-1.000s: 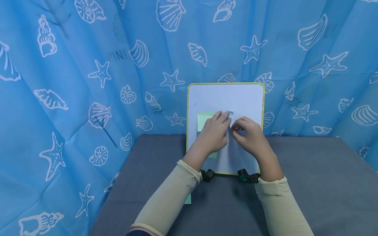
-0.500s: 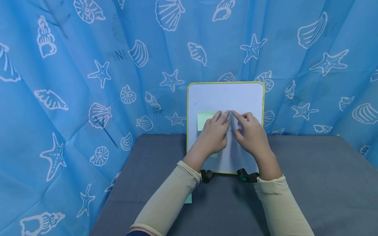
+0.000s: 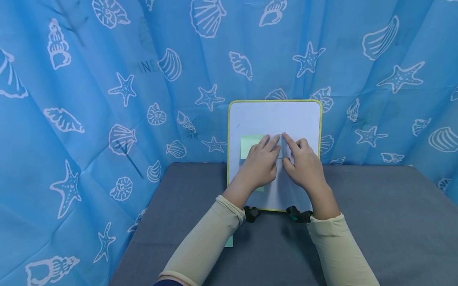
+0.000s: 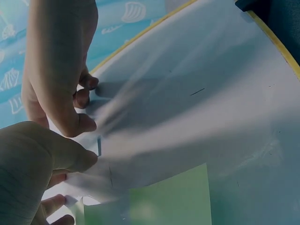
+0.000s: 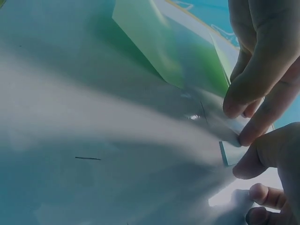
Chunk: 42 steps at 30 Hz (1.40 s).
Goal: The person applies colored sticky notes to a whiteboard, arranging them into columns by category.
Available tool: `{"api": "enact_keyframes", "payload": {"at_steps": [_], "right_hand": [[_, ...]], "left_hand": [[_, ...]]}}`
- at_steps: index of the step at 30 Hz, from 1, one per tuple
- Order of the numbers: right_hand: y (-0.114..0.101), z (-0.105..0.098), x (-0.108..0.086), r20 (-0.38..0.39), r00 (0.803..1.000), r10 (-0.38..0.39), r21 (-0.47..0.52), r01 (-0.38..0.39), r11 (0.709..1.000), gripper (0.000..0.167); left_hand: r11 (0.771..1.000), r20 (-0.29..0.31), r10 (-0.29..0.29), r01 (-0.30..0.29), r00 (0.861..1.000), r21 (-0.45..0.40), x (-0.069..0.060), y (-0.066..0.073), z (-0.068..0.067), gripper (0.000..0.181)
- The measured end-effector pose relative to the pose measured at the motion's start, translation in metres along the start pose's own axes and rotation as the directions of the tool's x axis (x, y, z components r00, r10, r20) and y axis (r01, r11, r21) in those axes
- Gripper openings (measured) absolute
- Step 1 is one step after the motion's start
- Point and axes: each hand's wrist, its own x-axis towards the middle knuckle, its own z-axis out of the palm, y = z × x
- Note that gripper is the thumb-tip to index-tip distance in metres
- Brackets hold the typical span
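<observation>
**A white board before a blue curtain**

We look down on a table covered in matte grey cloth, which fills the lower part of the frame. Behind it the blue curtain hangs in soft folds from upper left to upper right, printed with white shells and starfish (spirals, fans and all).

Right of center we find the white board, smooth and slightly glossy, with rounded corners and a thin yellow rim. At its middle left sits a green note, a flat-colored paper with crisp edges, partly hidden; the right wrist view shows green paper bowing away from the surface. We spot a lower note beneath the forearm, and a loose note on the cloth, lower center.

The left hand lies across the board with fingers extended and tips at the surface. The right hand has its index finger straight, its other fingers partly bent; we see neither hand gripping anything. Between their fingertips, near the board's middle, is a pale slip with a dark edge; its material we cannot tell.

Both sleeves are cream, stretchy-looking cloth, bunched at the left cuff.
</observation>
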Motion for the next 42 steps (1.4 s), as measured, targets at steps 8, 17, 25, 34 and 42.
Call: {"api": "enact_keyframes", "payload": {"at_steps": [8,17,25,34,42], "right_hand": [[0.0000,-0.0013,-0.0010,-0.012,1.000,-0.004,-0.003,0.004,1.000,0.071],[-0.0009,-0.0033,0.0004,-0.016,1.000,-0.014,-0.018,0.014,1.000,0.070],[-0.0001,-0.0041,-0.0004,-0.024,1.000,-0.016,-0.014,0.015,1.000,0.065],[-0.0008,-0.0050,-0.0011,-0.032,0.999,-0.018,0.000,0.018,1.000,0.063],[-0.0005,-0.0087,-0.0014,-0.051,0.998,-0.028,0.025,0.029,0.999,0.061]], "left_hand": [[1.000,-0.001,-0.007,0.007,1.000,-0.005,0.0010,0.0023,-0.0009,0.045],[1.000,-0.007,-0.021,0.021,1.000,0.000,0.0034,0.0030,0.0001,0.048],[0.999,-0.020,-0.033,0.032,0.999,-0.024,0.0036,0.0068,0.0036,0.047],[0.999,-0.018,-0.047,0.047,0.999,-0.004,0.0029,0.0071,0.0029,0.046],[0.999,-0.039,-0.043,0.042,0.998,-0.013,-0.0056,0.0087,0.0069,0.049]]}}
